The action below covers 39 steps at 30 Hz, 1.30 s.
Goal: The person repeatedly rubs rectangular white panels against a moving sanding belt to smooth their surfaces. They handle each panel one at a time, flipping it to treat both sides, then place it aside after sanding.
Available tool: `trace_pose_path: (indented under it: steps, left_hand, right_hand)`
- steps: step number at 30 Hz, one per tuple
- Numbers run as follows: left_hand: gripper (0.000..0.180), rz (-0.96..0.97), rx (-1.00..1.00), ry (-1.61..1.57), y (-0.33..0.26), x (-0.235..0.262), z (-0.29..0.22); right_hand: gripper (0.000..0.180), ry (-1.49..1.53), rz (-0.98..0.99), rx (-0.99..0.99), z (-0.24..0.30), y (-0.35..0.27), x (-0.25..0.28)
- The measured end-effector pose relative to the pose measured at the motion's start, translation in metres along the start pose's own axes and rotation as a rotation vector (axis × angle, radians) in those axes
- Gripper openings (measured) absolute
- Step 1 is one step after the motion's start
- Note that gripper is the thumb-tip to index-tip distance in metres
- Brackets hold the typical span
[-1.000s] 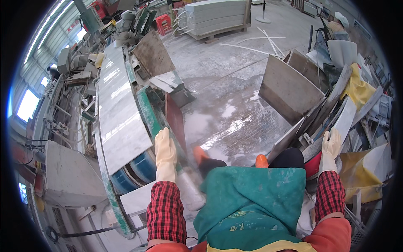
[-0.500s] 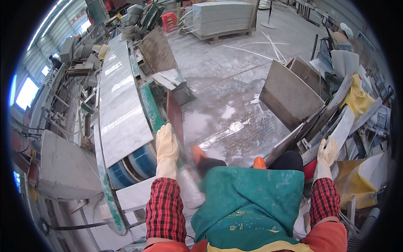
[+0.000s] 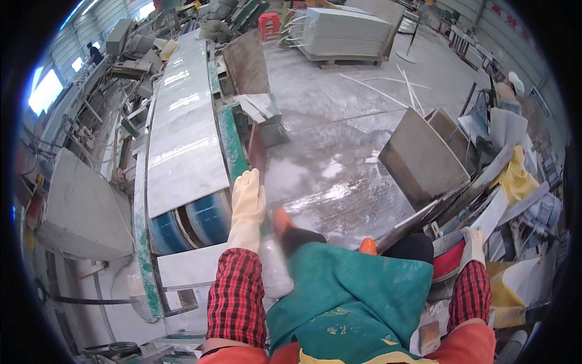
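Both of my hands wear cream rubber gloves. My left hand is stretched out with its fingers straight and close together, holding nothing, beside the green side rail of a long roller conveyor. White polished stone slabs lie along that conveyor, and two blue rollers show at its near end. My right hand hangs on the right beside a red round container, with its fingers seen foreshortened and nothing visible in them. A green apron covers my lap and hides part of the floor.
Brown boards lean on the right among scrap strips and a yellow cloth. Ahead, a stack of pale slabs stands on a pallet near a red stool. White strips lie on the wet floor.
The view has swung a little to the left, so the conveyor and slab stack appear farther right. My right hand has dropped lower, and my left hand stays beside the rail.
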State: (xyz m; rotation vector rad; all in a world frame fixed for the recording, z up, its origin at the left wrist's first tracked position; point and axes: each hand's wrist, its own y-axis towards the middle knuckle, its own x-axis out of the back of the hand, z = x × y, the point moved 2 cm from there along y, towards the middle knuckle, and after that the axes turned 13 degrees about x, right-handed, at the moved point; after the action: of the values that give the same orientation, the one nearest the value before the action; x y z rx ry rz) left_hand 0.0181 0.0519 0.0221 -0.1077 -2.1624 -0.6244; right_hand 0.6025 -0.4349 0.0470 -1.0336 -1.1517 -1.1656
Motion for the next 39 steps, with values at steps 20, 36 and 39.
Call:
trace_pose_path:
  steps: [20, 36, 39]
  left_hand:
    - [0.046, 0.041, 0.015, 0.026, -0.001, -0.017, 0.01]
    - [0.036, 0.237, -0.103, -0.022, 0.022, -0.025, -0.093]
    - [0.053, 0.804, 0.324, -0.58, 0.032, -0.093, -0.187]
  right_hand:
    - [0.07, 1.854, 0.51, -0.082, 0.246, -0.112, 0.021]
    - [0.071, 1.527, 0.793, -0.02, 0.286, -0.158, -0.048]
    - [0.07, 1.57, 0.731, 0.109, 0.277, -0.155, -0.022]
